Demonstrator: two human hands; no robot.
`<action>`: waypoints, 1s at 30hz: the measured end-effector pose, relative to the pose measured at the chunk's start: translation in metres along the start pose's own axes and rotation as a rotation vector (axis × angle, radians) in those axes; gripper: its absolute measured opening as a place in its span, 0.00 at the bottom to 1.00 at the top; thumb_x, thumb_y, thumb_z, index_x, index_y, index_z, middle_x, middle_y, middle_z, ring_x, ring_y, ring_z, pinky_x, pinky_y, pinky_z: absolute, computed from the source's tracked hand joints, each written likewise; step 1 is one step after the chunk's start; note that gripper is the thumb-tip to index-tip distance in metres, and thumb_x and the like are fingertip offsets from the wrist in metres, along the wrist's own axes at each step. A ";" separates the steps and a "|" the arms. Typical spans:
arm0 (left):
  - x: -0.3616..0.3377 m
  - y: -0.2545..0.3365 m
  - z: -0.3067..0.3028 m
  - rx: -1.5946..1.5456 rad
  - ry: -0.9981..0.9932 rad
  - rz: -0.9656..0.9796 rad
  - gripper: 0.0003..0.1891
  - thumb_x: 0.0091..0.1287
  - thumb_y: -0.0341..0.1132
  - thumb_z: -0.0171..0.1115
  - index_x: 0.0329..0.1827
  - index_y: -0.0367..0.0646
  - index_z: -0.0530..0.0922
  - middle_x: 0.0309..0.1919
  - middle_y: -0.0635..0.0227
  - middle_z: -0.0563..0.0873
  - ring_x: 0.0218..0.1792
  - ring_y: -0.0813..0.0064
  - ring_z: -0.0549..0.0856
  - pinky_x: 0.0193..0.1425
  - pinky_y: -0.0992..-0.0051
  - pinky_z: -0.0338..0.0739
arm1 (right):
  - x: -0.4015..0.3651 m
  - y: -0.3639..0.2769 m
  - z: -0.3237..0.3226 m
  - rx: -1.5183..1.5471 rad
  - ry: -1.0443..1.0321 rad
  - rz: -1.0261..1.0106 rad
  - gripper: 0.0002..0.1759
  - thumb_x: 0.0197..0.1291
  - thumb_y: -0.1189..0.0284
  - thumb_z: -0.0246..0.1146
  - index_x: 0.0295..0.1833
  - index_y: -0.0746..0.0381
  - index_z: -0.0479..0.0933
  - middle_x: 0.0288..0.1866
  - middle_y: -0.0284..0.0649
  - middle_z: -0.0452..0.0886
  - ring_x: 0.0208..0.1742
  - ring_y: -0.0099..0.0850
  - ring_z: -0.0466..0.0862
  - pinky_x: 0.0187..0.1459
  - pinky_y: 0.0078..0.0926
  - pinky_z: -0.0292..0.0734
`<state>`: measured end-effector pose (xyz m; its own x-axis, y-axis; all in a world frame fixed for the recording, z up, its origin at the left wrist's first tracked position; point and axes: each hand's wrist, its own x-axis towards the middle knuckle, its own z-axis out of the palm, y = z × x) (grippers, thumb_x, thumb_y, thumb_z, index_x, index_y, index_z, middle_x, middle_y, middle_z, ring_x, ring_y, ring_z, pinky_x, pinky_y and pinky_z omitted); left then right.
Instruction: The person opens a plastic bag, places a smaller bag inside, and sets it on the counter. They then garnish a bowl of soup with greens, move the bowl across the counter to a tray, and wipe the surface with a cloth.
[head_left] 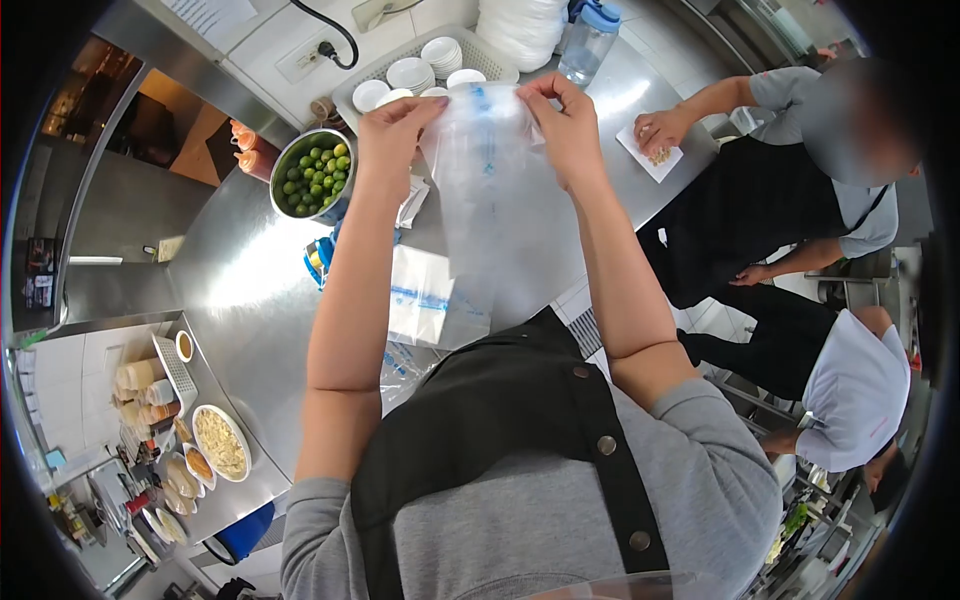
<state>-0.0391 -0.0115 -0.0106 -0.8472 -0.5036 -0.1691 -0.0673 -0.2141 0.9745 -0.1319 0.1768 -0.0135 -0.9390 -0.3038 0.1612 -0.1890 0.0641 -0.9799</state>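
Note:
A clear plastic bag [485, 170] with blue print hangs upright between my two hands, over the steel counter. My left hand [395, 135] pinches its top left corner. At the top right corner, my right hand [563, 125] grips the edge between thumb and fingers. The lower end of the bag hangs down toward my apron and looks blurred. Below my left forearm lies a stack of flat plastic bags [418, 290] with a blue stripe. A blue object [320, 258], partly hidden by my left arm, sits beside the stack.
A metal pot of limes [318, 175] stands left, near orange sauce bottles [255, 160]. Small white bowls [410, 74] fill a basket behind the bag. A water bottle [590, 45] stands at the back. On the right, a co-worker's hand [660, 130] touches food on white paper [655, 168].

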 end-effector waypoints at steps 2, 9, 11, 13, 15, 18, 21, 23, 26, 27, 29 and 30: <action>0.004 0.002 -0.001 -0.150 -0.089 -0.163 0.08 0.63 0.34 0.72 0.38 0.37 0.87 0.29 0.69 0.84 0.21 0.83 0.76 0.22 0.82 0.61 | 0.010 0.010 -0.006 0.112 -0.093 0.153 0.05 0.67 0.74 0.65 0.44 0.63 0.81 0.35 0.29 0.80 0.36 0.19 0.78 0.34 0.19 0.72; 0.033 -0.064 -0.015 -0.101 -0.113 -0.326 0.07 0.67 0.32 0.62 0.37 0.38 0.85 0.26 0.69 0.82 0.24 0.82 0.75 0.22 0.79 0.58 | 0.000 0.059 0.007 0.394 -0.069 0.433 0.11 0.65 0.77 0.58 0.49 0.61 0.82 0.35 0.33 0.83 0.29 0.21 0.77 0.28 0.22 0.68; 0.030 -0.079 -0.015 -0.025 -0.077 -0.268 0.08 0.67 0.32 0.60 0.38 0.37 0.85 0.29 0.68 0.82 0.28 0.80 0.77 0.26 0.78 0.63 | -0.001 0.063 0.009 0.275 -0.132 0.446 0.13 0.65 0.77 0.58 0.53 0.62 0.81 0.37 0.34 0.84 0.29 0.23 0.77 0.27 0.22 0.68; 0.022 -0.083 -0.012 0.088 -0.029 -0.135 0.09 0.67 0.32 0.60 0.40 0.37 0.85 0.33 0.66 0.83 0.33 0.76 0.80 0.33 0.77 0.71 | 0.006 0.074 0.004 0.147 -0.216 0.458 0.17 0.64 0.76 0.57 0.57 0.62 0.79 0.47 0.37 0.84 0.37 0.26 0.80 0.35 0.24 0.72; 0.013 -0.081 -0.015 0.253 0.062 0.132 0.11 0.68 0.34 0.61 0.46 0.37 0.85 0.39 0.65 0.83 0.40 0.72 0.82 0.42 0.75 0.74 | 0.003 0.081 -0.001 0.176 -0.156 0.308 0.19 0.64 0.75 0.57 0.60 0.63 0.77 0.53 0.36 0.82 0.45 0.26 0.80 0.43 0.26 0.72; -0.010 -0.060 -0.009 0.060 -0.001 0.429 0.16 0.66 0.37 0.64 0.54 0.37 0.83 0.48 0.64 0.80 0.48 0.68 0.81 0.52 0.71 0.76 | -0.002 0.076 -0.011 0.470 -0.274 0.075 0.24 0.64 0.73 0.58 0.67 0.63 0.73 0.60 0.35 0.79 0.57 0.27 0.77 0.55 0.27 0.71; -0.020 -0.048 0.004 0.079 -0.027 0.601 0.23 0.63 0.39 0.71 0.59 0.38 0.81 0.52 0.63 0.78 0.53 0.67 0.80 0.55 0.69 0.76 | -0.017 0.056 -0.004 0.571 -0.362 -0.041 0.31 0.65 0.71 0.62 0.73 0.63 0.67 0.65 0.35 0.77 0.66 0.29 0.75 0.66 0.29 0.67; -0.019 -0.054 0.011 0.162 -0.003 0.633 0.26 0.60 0.40 0.75 0.60 0.39 0.80 0.52 0.62 0.77 0.54 0.67 0.79 0.56 0.68 0.75 | -0.024 0.052 0.005 0.510 -0.341 -0.034 0.36 0.63 0.70 0.67 0.75 0.62 0.65 0.67 0.35 0.76 0.70 0.30 0.72 0.70 0.32 0.65; -0.008 -0.079 0.012 0.203 0.007 0.603 0.30 0.56 0.40 0.78 0.61 0.38 0.80 0.52 0.61 0.78 0.55 0.66 0.79 0.58 0.65 0.74 | -0.026 0.077 0.011 0.376 -0.297 0.017 0.43 0.56 0.68 0.76 0.76 0.60 0.65 0.69 0.36 0.75 0.74 0.31 0.69 0.73 0.35 0.64; -0.004 -0.088 0.007 0.234 -0.007 0.597 0.31 0.55 0.39 0.78 0.62 0.38 0.80 0.53 0.60 0.78 0.56 0.64 0.78 0.59 0.64 0.74 | -0.025 0.093 0.011 0.323 -0.305 0.021 0.45 0.54 0.68 0.79 0.76 0.59 0.65 0.70 0.37 0.74 0.74 0.32 0.69 0.73 0.36 0.64; 0.001 -0.114 -0.004 0.319 -0.040 0.598 0.32 0.55 0.39 0.79 0.63 0.38 0.80 0.56 0.59 0.78 0.59 0.61 0.77 0.62 0.62 0.72 | -0.025 0.116 0.008 0.224 -0.317 0.005 0.48 0.51 0.68 0.81 0.76 0.58 0.65 0.71 0.37 0.73 0.75 0.33 0.68 0.73 0.36 0.65; 0.000 -0.121 -0.009 0.375 -0.054 0.607 0.32 0.55 0.39 0.79 0.63 0.37 0.80 0.58 0.58 0.77 0.61 0.59 0.76 0.64 0.61 0.71 | -0.025 0.118 0.007 0.179 -0.325 -0.017 0.49 0.50 0.68 0.82 0.76 0.57 0.65 0.72 0.37 0.72 0.75 0.33 0.69 0.73 0.36 0.65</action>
<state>-0.0260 0.0068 -0.1303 -0.8167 -0.3986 0.4172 0.2559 0.3978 0.8810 -0.1288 0.1856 -0.1336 -0.7902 -0.5915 0.1604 -0.1238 -0.1023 -0.9870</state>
